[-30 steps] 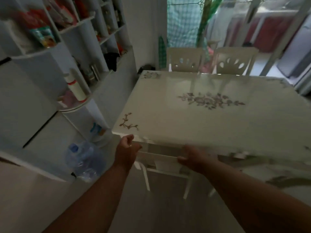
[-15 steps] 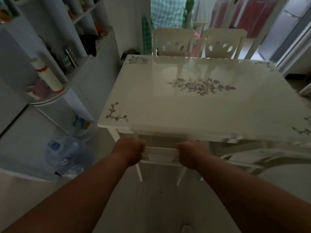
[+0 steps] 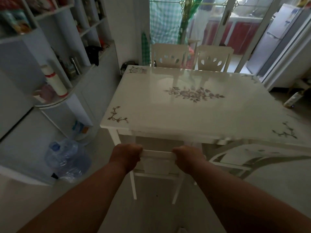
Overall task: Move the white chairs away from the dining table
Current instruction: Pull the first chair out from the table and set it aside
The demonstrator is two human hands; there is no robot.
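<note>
A white dining table (image 3: 168, 118) with flower prints fills the middle of the head view. At its near edge stands a white chair (image 3: 158, 154), its seat tucked under the tabletop. My left hand (image 3: 127, 154) grips the left end of the chair's top rail and my right hand (image 3: 188, 156) grips the right end. A second white chair (image 3: 239, 158) stands to the right on the near side, partly under the table. On the far side two more white chairs show their backs, the left one (image 3: 169, 55) and the right one (image 3: 213, 58).
A white shelf unit (image 3: 55, 68) with bottles and a white flask (image 3: 53, 80) lines the left wall. A large blue water jug (image 3: 67, 158) lies on the floor at the lower left. Glass doors (image 3: 225, 19) stand behind the table, with a fridge (image 3: 276, 36) at the right.
My hands went from reaching under the table edge to closing on the chair's top rail. The chair back has come out a little toward me from under the table.
</note>
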